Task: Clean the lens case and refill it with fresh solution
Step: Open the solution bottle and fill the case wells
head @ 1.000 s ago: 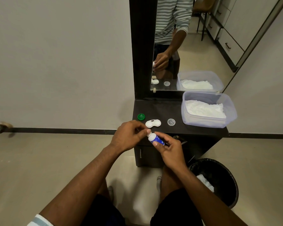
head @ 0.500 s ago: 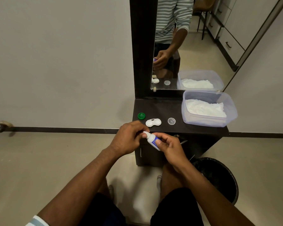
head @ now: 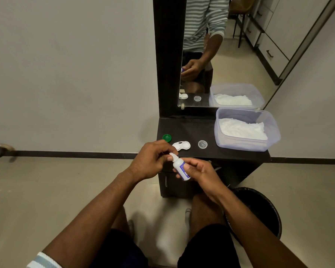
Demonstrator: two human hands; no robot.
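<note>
My right hand [head: 198,172] grips a small white solution bottle [head: 179,166] with a blue label, tilted with its top up and to the left. The fingers of my left hand [head: 150,161] pinch the white cap at the bottle's top. Just behind the hands, on the dark vanity shelf [head: 193,128], lies the open white lens case [head: 181,146] with both wells uncovered. A green lid [head: 167,137] sits to its left and a clear lid [head: 202,144] to its right.
A clear plastic tub [head: 273,132] of white tissues stands at the shelf's right end. A mirror [head: 220,51] rises behind the shelf. A black waste bin [head: 259,209] sits on the floor to the right of my knees.
Both hands have shifted slightly with the bottle, which now stands more upright. My left fingers stay on the cap at its top.
</note>
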